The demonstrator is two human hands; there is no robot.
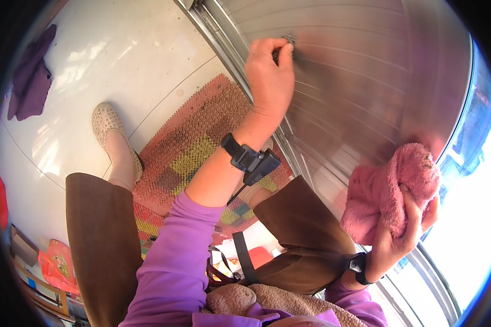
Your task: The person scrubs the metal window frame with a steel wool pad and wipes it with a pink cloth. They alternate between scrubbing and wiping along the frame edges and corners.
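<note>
My left hand (pixel 270 73) pinches a dark steel wool scourer (pixel 288 39) between thumb and fingers. The scourer is against a ribbed metal door panel (pixel 352 77), close to its aluminium frame edge, and the hand partly covers it. A bunched pink terry cloth (pixel 376 200) with dark stains is in my right hand (pixel 409 229), beside the panel's lower right edge. Fingers wrap around the cloth from below. A black strap with a small device (pixel 253 161) circles my left wrist, and another band (pixel 358 265) is on the right.
A multicoloured openwork mat (pixel 188 159) lies under my feet along the metal track (pixel 225 49). On the pale tiled floor (pixel 155 49) is a crumpled purple cloth (pixel 32 77). A red patterned item (pixel 59 265) and a wooden frame (pixel 45 290) stand at lower left. Bright glass borders the right.
</note>
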